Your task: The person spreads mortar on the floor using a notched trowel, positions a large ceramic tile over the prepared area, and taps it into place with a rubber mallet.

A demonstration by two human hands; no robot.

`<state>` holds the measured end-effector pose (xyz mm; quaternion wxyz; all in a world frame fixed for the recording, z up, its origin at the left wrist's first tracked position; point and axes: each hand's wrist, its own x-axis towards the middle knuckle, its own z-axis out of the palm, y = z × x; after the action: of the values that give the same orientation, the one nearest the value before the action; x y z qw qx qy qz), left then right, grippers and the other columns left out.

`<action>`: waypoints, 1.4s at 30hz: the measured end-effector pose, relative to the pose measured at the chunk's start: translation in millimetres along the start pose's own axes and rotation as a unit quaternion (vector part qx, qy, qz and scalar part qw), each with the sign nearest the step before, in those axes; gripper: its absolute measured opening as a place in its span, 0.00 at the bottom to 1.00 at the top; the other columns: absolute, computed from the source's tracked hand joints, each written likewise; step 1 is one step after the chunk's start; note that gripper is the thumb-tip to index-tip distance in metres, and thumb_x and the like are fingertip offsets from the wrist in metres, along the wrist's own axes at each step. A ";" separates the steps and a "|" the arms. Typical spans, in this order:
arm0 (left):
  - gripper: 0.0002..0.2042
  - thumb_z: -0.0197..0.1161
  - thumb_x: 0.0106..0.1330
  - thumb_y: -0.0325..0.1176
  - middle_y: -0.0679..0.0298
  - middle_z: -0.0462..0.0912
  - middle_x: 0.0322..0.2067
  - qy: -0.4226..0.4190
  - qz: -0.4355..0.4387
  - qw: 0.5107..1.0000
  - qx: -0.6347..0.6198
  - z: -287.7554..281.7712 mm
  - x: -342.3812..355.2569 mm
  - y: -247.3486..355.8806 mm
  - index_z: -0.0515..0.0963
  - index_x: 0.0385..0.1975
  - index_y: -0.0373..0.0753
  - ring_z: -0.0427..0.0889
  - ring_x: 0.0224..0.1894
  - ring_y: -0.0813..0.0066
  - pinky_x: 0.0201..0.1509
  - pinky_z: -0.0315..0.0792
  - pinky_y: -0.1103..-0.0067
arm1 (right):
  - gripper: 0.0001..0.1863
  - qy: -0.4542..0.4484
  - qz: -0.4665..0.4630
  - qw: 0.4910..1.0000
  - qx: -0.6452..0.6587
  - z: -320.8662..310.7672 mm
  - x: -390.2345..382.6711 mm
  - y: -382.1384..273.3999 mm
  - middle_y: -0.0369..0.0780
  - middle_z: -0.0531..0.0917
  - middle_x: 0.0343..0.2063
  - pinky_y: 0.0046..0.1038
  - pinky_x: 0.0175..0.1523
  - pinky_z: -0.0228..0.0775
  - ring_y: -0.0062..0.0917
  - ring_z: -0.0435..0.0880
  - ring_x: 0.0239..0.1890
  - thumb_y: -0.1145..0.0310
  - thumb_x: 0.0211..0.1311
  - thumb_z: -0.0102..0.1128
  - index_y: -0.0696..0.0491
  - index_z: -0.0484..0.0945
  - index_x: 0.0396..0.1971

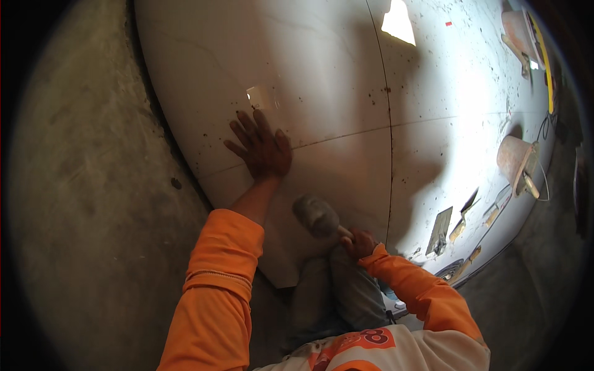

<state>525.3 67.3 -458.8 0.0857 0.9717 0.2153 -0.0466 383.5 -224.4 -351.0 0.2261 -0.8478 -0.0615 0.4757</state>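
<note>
Right, this looks like the tapping-down stage on the tiled floor (334, 185). The right hand (360, 243) is wrapped round the handle of a grey-headed mallet (317, 216), its head over the near tile, inward from the floor's near corner; whether it touches, I can't tell. Over toward the left edge, the left hand (265, 149) holds nothing, palm down, fingers fanned across the joint (334, 138), arm reaching forward. The right arm angles in, bent and low. Next probably calls for a measured tap, the left palm feeling for level.
</note>
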 end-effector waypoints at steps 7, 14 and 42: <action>0.34 0.39 0.68 0.50 0.44 0.36 0.71 -0.031 0.007 0.999 -0.002 -1.9 -8.6 1.2 0.45 0.70 0.37 0.35 0.72 0.36 0.65 0.34 0.36 | 0.19 -0.061 0.031 0.998 -0.002 -13.5 35.0 -20.2 0.50 0.82 0.27 0.44 0.39 0.73 0.50 0.81 0.34 0.52 0.61 0.57 0.54 0.74 0.36; 0.34 0.37 0.68 0.50 0.44 0.35 0.71 -0.035 0.012 0.999 -0.022 -2.8 -14.5 -5.9 0.44 0.70 0.38 0.35 0.72 0.36 0.64 0.32 0.35 | 0.15 -0.138 0.075 0.986 0.060 -43.9 55.4 -95.8 0.51 0.82 0.29 0.44 0.43 0.73 0.49 0.81 0.37 0.60 0.58 0.55 0.56 0.75 0.38; 0.35 0.40 0.66 0.57 0.55 0.36 0.72 -0.089 0.174 0.980 0.028 -6.9 -13.0 -6.1 0.47 0.71 0.49 0.34 0.73 0.45 0.64 0.35 0.33 | 0.11 -0.315 0.011 0.925 -0.213 -13.1 38.3 -40.1 0.44 0.85 0.31 0.38 0.42 0.78 0.40 0.85 0.36 0.65 0.55 0.57 0.49 0.81 0.38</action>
<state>511.3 68.7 -451.3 0.0837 0.9883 0.0335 -0.1232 419.6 -180.7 -357.2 0.0038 -0.6833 -0.2199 0.6962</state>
